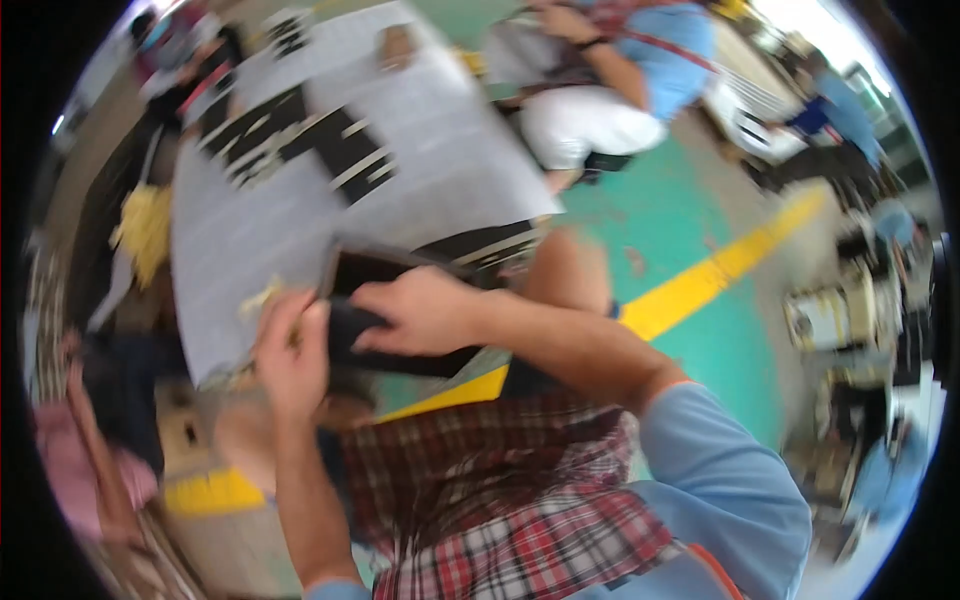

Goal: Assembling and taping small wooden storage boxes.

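A dark flat piece (pixel 352 328), blurred, is held between my two hands above my lap. My left hand (pixel 292 350) is closed at its left edge, with the fingers curled and mostly hidden. A small yellowish bit shows among those fingers, too blurred to name. My right hand (pixel 425 312) reaches across from the right, its thumb and fingers closed on the piece. Behind and below the hands is a dark shallow tray (pixel 345 262), partly covered by them. Its contents are hard to make out.
A white-covered table (pixel 420 180) extends ahead, bearing rows of black pieces (pixel 350 160) and a brown object (pixel 397 47). Yellowish scraps (pixel 262 297) lie near my left hand; a larger yellow heap (pixel 147 232) is further left. Co-workers sit around, one close on the right (pixel 655 60).
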The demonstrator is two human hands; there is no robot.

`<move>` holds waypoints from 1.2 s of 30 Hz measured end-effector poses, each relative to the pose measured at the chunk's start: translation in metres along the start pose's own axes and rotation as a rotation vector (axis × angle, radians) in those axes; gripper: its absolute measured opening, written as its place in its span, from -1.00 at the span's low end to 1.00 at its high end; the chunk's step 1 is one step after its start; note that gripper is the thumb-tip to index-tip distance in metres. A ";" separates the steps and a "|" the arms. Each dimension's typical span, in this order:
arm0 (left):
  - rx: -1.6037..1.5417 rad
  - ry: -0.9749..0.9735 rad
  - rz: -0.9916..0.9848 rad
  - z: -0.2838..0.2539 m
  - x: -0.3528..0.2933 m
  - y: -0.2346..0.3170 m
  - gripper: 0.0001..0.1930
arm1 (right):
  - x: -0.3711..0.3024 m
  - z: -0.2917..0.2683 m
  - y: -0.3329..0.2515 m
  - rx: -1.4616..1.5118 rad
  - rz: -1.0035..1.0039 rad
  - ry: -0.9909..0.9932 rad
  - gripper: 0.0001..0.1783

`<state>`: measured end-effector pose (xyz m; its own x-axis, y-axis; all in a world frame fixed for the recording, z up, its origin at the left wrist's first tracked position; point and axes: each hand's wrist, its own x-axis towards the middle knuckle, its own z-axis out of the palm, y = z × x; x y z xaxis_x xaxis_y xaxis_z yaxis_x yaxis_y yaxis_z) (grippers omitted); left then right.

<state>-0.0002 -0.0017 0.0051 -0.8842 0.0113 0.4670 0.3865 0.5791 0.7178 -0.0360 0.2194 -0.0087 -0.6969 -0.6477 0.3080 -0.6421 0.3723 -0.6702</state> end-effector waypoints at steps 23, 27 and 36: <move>0.235 0.078 0.007 -0.008 -0.004 0.005 -0.81 | 0.014 0.011 -0.011 -0.133 0.068 -0.103 -0.63; 0.153 0.063 -0.052 -0.013 -0.003 0.001 -0.83 | 0.018 0.010 -0.011 -0.109 0.033 -0.077 -0.56; -0.036 -0.045 -0.261 -0.018 -0.014 -0.008 -0.76 | 0.006 0.005 -0.008 -0.006 0.035 -0.174 -0.56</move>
<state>0.0142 -0.0212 0.0022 -0.9656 -0.0981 0.2408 0.1521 0.5381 0.8290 -0.0332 0.2093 -0.0045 -0.6534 -0.7394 0.1625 -0.6206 0.4003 -0.6743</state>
